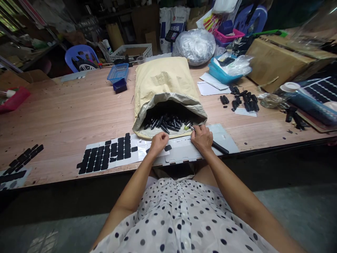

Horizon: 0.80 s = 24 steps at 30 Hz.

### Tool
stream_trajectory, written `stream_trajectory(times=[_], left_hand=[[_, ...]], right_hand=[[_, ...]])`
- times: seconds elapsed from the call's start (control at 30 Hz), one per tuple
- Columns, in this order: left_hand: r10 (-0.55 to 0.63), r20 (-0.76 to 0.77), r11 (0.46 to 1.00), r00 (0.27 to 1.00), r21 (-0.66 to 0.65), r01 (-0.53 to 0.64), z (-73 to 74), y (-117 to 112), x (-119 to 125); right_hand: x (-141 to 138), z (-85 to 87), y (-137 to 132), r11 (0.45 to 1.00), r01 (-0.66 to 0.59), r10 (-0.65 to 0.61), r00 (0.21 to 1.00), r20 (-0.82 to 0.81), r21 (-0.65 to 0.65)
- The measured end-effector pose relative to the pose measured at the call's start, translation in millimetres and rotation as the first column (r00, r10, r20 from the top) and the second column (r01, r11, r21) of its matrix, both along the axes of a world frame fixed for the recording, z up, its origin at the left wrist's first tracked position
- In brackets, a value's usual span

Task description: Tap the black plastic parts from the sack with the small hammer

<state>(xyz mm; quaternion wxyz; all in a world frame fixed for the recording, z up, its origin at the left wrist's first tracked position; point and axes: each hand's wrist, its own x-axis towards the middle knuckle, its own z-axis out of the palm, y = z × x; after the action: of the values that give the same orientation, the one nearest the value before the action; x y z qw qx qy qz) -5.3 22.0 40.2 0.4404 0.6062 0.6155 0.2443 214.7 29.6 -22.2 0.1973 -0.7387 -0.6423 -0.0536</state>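
My right hand [202, 138] is wrapped round a tool with a black handle [220, 147]. Its metal shaft [192, 128] pokes out past my fingers, beside a small yellow-green piece at the sack's mouth. My left hand [159, 143] is closed, thumb and fingers pinched together at the sack's front edge; what they hold, if anything, is hidden. Both hands are over a grey-white board [181, 149] at the table edge. In front of them lies a cream woven sack [165, 77], its mouth towards me, with many glossy black elongated parts [168, 123] inside.
Sheets of black rounded stickers [105, 154] lie to the left. Loose black parts [246, 100] are scattered at right, near a blue basin [226, 72] and a cardboard box [281, 61]. A blue basket [118, 72] and dark blue tray [119, 85] stand behind, left of the sack.
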Motion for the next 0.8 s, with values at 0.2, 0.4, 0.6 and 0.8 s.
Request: stream_trajectory(times=[0.2,0.4,0.6,0.8], left_hand=[[0.297,-0.415,0.954,0.86,0.091,-0.286,-7.7,54,19],[0.195,-0.519,0.973,0.832,-0.005,-0.23,-0.7,51,14],[0.064,-0.411,0.987,0.909,0.16,0.003,-4.3,15,-2],[-0.206,-0.306,0.912,0.929,0.284,0.296,-30.2,-13,8]], right_hand=[[0,-0.7,1,1.0,-0.004,0.004,1.0,-0.008,-0.012],[-1,-2.1,1,1.0,0.004,-0.004,1.0,-0.022,0.009],[-2,-1.5,2,1.0,0.005,-0.005,1.0,-0.017,-0.013],[0,-2.4,2,0.999,0.005,-0.005,1.0,0.001,-0.031]])
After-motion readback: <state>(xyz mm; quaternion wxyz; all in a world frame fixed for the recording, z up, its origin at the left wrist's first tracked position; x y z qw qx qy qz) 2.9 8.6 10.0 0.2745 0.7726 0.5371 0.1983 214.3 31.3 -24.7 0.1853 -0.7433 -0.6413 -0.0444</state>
